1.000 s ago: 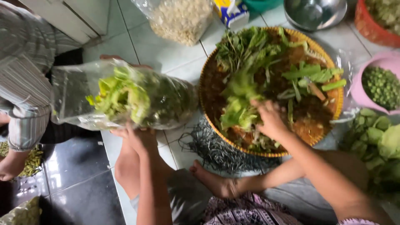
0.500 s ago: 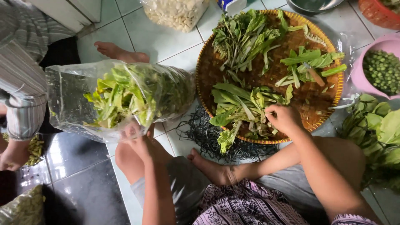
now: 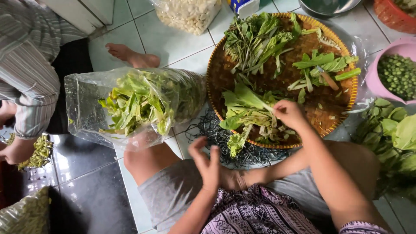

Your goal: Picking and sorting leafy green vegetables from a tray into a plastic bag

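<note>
The woven tray (image 3: 216, 82) is the biggest thing before us, round and shallow on the pale tiled floor (image 3: 164, 39), carrying three loose piles of greens. To its left lies a clear plastic bag (image 3: 82, 108) on its side, stuffed with cut leaves, its mouth turned toward the tray and touching our raised knee. A pink bowl (image 3: 375, 84) of small green peas sits at the right edge, with a heap of broad leaves (image 3: 398, 130) just below it. A second bag of pale pieces (image 3: 188, 13) stands at the top, and a person in a striped sleeve (image 3: 26, 65) sits at the left.

Our right hand (image 3: 289, 113) rests at the near rim of the tray, fingers curled tight around the stems of a leafy bunch (image 3: 247, 110), which lies on the tray's near side with some leaves spilling over the rim. Our left hand (image 3: 208, 162) hovers above our lap, near the bag's mouth, fingers spread loose and holding nothing.

To do this well, we judge it best to grip the bunch low on the stems so no leaves drop, and to let the free hand hold the bag's mouth wide.
</note>
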